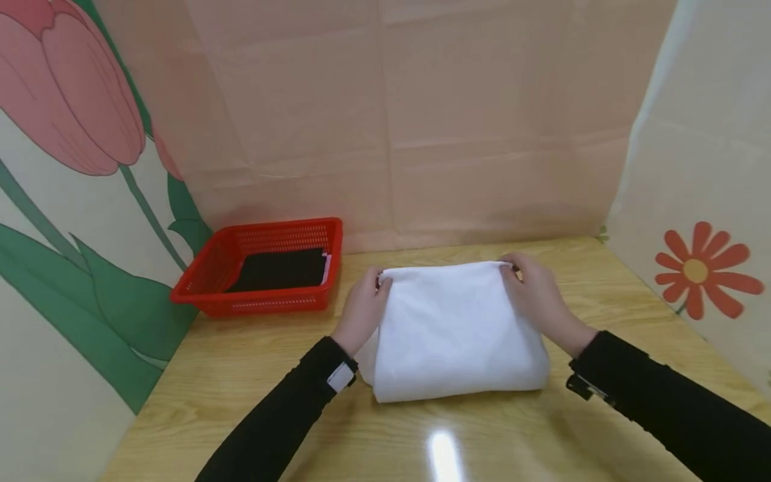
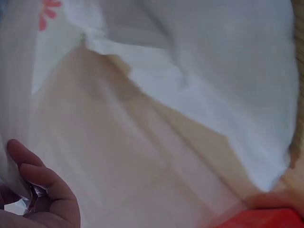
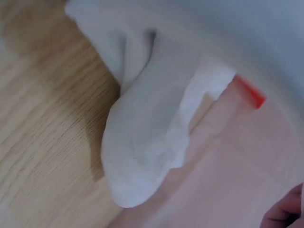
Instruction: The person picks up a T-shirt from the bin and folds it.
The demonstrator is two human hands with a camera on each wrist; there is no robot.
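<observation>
A white cloth (image 1: 454, 328) is held up between both hands over the wooden table, its lower part bulging in a fold toward the near side. My left hand (image 1: 365, 304) pinches its upper left corner between thumb and fingers. At the upper right corner my right hand (image 1: 540, 298) pinches it the same way. In the left wrist view the left hand (image 2: 45, 190) grips the cloth edge, and more white cloth (image 2: 228, 71) droops beside it. The right wrist view shows a hanging fold of cloth (image 3: 147, 128); only part of the right hand (image 3: 285, 211) appears there.
A red plastic basket (image 1: 265, 302) stands at the back left of the wooden table (image 1: 277, 348), with folded black cloth (image 1: 280, 269) and something pink inside. A pinkish sheet (image 1: 446, 134) hangs behind the table. Flower-printed sheets flank both sides.
</observation>
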